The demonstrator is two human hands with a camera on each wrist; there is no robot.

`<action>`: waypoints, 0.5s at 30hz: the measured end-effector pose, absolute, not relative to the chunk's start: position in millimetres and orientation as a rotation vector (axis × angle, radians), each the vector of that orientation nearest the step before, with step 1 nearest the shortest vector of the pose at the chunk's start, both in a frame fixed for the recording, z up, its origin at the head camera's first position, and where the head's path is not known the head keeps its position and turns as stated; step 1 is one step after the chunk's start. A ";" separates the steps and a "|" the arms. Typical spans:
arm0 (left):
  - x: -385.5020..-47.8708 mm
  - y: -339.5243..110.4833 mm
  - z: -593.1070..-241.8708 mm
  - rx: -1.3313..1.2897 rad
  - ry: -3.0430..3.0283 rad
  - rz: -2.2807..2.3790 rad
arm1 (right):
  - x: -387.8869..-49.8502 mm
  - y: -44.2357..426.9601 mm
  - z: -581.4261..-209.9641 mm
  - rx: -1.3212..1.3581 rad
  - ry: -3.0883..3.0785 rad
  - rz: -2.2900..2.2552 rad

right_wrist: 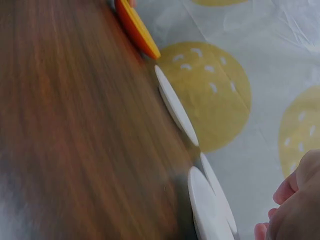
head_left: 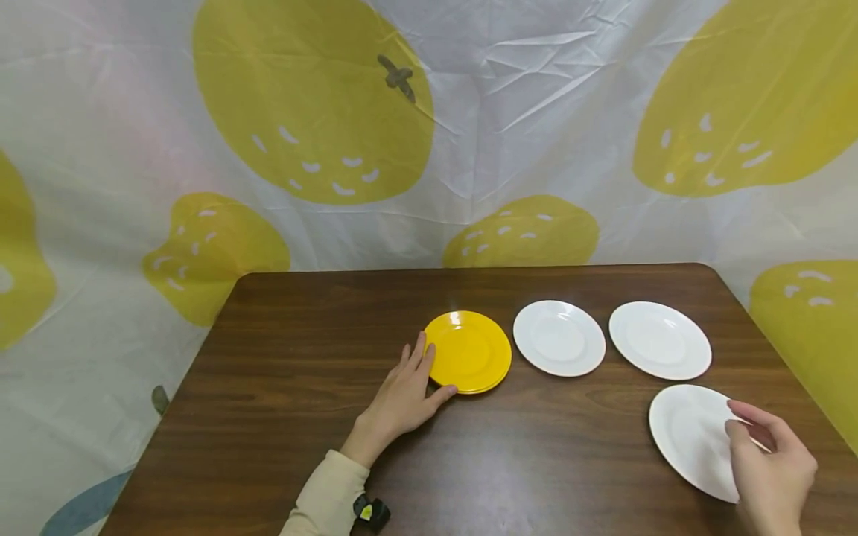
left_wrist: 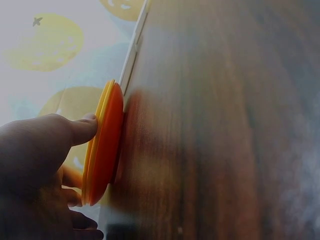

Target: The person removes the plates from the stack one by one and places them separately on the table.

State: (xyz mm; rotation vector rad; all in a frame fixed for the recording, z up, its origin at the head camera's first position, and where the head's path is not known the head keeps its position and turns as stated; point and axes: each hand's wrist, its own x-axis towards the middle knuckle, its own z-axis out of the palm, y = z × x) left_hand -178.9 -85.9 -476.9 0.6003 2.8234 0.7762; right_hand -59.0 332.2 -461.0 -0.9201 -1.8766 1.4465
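Observation:
Stacked yellow plates (head_left: 468, 351) lie on the wooden table, with my left hand (head_left: 400, 396) at their left and near rim. In the left wrist view my left hand (left_wrist: 37, 155) grips the edge of the yellow stack (left_wrist: 102, 145) between thumb and fingers. My right hand (head_left: 774, 465) is over the right edge of the nearest white plate (head_left: 693, 439), fingers bent loosely and a gap between thumb and index fingertip. The right wrist view shows my right hand (right_wrist: 297, 200) apart from the nearest white plate (right_wrist: 207, 210), holding nothing.
Two more white plates, one in the middle (head_left: 559, 338) and one at the right (head_left: 660, 341), lie in the back row beside the yellow stack. Behind the table (head_left: 268, 387) hangs a pale cloth (head_left: 523, 134) with large yellow fruit prints.

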 end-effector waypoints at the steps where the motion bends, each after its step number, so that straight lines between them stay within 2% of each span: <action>1: -178.9 -85.9 -476.7 0.599 2.824 0.775 | -61.7 329.8 -460.5 -0.909 -1.885 1.447; 15: -177.7 -86.9 -474.5 0.610 2.810 0.784 | -95.1 289.1 -452.4 -0.779 -2.104 1.396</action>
